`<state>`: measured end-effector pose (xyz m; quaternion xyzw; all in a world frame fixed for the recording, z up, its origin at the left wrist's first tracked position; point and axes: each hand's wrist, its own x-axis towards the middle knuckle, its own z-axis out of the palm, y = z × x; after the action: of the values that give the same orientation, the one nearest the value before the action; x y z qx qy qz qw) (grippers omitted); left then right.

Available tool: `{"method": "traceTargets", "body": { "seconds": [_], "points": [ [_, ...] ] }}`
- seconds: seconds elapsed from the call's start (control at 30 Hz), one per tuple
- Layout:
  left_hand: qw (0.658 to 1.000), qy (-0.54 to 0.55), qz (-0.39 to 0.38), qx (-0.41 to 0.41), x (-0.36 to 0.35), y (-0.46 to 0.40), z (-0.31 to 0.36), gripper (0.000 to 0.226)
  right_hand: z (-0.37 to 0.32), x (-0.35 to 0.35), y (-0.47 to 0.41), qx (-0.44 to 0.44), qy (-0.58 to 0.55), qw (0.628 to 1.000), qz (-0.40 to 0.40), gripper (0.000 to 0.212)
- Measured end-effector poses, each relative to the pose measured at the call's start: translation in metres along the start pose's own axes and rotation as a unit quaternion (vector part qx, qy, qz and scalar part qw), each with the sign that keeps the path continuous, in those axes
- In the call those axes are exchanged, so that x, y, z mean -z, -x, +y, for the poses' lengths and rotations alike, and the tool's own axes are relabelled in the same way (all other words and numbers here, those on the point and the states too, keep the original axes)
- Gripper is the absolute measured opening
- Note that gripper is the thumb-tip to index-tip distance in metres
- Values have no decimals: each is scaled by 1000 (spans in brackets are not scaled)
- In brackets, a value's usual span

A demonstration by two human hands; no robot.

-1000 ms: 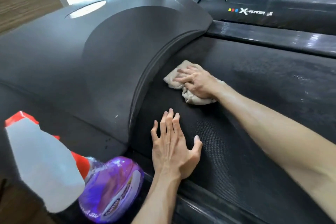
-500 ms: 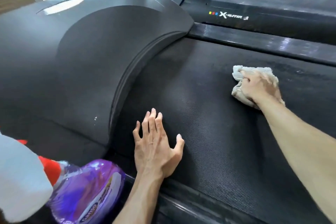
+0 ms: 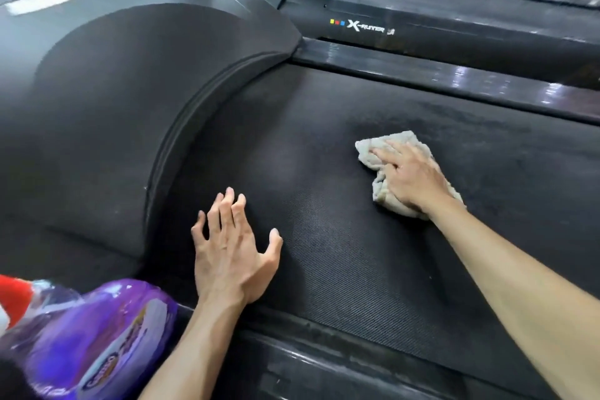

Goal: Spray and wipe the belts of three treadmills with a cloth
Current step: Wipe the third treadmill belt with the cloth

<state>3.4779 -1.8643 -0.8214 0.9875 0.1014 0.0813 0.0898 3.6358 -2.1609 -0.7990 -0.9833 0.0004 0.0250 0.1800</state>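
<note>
Our right hand [image 3: 410, 177] presses crumpled cloth [image 3: 383, 162] on belt [image 3: 341, 269], fingers straight, pointing far-left; cloth's length follows. Left hand [image 3: 232, 248] flat, fingers splayed.

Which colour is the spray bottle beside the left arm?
Purple, with a red trigger part; the spray bottle shows in the head view.

Open treadmill belt [image 3: 341, 253] with obstacles at its front end, far edge and near corner.

Bare belt lies between the left hand [image 3: 232, 248], flat near the front, and the right hand [image 3: 410, 178], pressing a crumpled cloth [image 3: 368, 148] further along; a hand could pass between them. A raised, curved motor cover [image 3: 113, 127] blocks the front end. A glossy side rail [image 3: 438, 78] borders the far edge, with a neighbouring treadmill [image 3: 454, 10] just beyond. A purple spray bottle [image 3: 97, 341] fills the near left corner, beside the left forearm.
</note>
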Motion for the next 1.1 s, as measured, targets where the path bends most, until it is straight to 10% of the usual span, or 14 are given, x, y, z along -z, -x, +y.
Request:
{"method": "traceTargets", "body": {
  "seconds": [0.23,0.47,0.7,0.93,1.1],
  "points": [
    [1000,-10,-3,-1,-1,-1,-2,88,-46,-23,60,151,-22,987,-47,49],
    [1000,-3,-3,6,1,1,0,88,16,4,46,-18,-18,1000,-3,48],
    [1000,-4,-7,-1,-1,1,0,88,-13,-13,90,146,-18,987,-58,64],
    [1000,1,-16,-7,2,1,0,86,47,15,81,-7,-20,1000,13,58],
    [996,37,-12,-82,9,0,7,71,-3,-4,112,77,0,997,-32,48]
  ]
}}
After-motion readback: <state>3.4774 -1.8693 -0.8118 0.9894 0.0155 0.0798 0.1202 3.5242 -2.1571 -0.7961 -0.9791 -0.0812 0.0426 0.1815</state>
